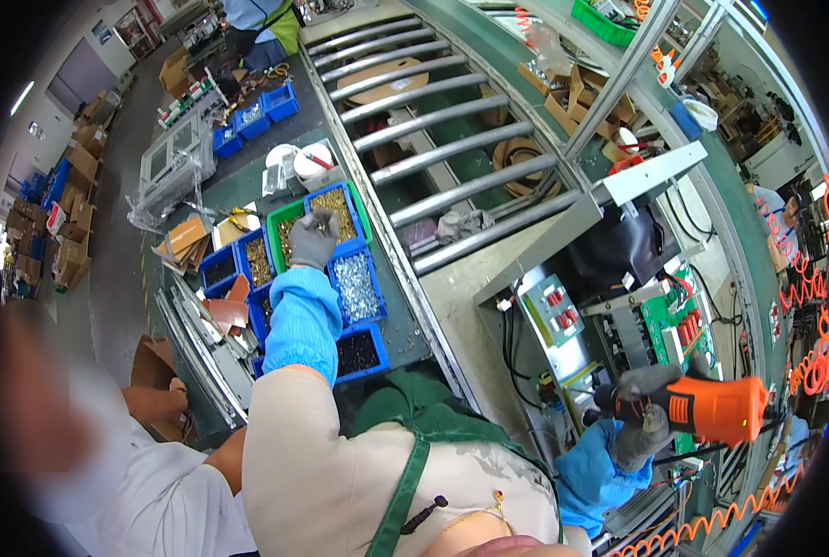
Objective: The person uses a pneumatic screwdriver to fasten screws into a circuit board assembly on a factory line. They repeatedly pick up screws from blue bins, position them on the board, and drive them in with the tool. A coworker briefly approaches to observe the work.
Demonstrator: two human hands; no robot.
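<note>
My left hand (313,243), in a grey glove and blue sleeve cover, is over the green bin (275,226) of small brass-coloured screws. Its fingers are drawn together at the screws; what they hold is too small to make out. In my gloved right hand (645,416) is an orange and black power screwdriver (719,408), held level beside an opened metal unit. That unit has a green circuit board (660,325) with red parts, a smaller board (552,309) and a raised metal panel (651,176). Blue bins of silver screws (354,283) and black screws (359,353) stand near my left forearm.
A roller conveyor (461,139) runs between the bins and the unit. Metal strips (201,348) and cardboard pieces (185,243) lie left of the bins. Another person (168,464) is close on my left. Coiled orange hoses (814,367) hang at the right.
</note>
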